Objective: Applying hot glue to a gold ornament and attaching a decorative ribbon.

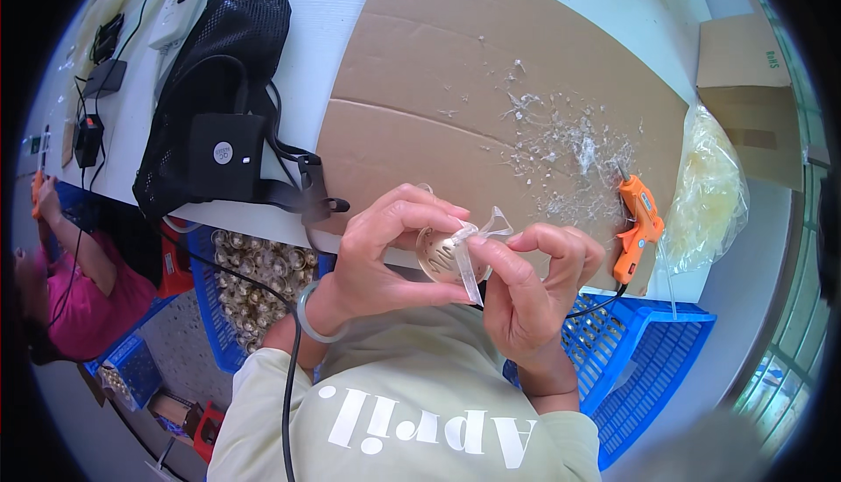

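Observation:
A small clear round ornament with dark markings is held up over the near edge of the table. The fingers and thumb of my left hand are closed round its rim. A translucent white ribbon lies across its right side, with a loose end sticking up. My right hand is closed at the ribbon, its index fingertip pressing where ribbon and ornament meet. What its thumb grips is partly hidden. To the right of my right hand, an orange glue gun lies on the cardboard sheet.
White glue strings and crumbs litter the cardboard. A black mesh bag lies left. Blue baskets stand below the table: one holds many round ornaments, another is right. A clear plastic bag hangs right. Another person sits far left.

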Demonstrator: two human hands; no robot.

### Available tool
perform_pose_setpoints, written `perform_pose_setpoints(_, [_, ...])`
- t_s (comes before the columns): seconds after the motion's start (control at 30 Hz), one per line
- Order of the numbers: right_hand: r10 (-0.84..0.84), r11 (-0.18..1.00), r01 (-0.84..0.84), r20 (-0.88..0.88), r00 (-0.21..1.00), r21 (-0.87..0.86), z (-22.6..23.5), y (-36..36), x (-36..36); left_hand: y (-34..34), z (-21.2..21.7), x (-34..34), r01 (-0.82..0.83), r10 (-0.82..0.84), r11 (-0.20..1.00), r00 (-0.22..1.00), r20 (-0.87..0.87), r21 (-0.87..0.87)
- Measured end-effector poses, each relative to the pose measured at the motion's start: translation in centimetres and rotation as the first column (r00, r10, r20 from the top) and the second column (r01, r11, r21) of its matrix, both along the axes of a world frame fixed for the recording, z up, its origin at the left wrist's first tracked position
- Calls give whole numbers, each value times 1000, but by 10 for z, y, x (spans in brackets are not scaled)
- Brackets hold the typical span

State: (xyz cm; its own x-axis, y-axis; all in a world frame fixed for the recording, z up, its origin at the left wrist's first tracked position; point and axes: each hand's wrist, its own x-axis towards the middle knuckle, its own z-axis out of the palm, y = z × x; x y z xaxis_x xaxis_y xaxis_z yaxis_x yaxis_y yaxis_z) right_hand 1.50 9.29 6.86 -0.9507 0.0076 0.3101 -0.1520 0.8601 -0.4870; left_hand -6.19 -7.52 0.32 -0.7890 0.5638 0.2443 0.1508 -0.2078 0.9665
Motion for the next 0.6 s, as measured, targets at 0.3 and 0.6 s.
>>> perform_pose_setpoints(0.3, [-12, 1000, 12, -29, 1000, 3, -4, 3, 1, 3, -3, -4, -28, 29, 999, 999, -29, 32])
perform_pose_setpoints(0.6, [5, 999, -13, -166, 986, -47, -10, 4, -1, 1, -3, -2, -8, 7, 1000, 997, -75, -9])
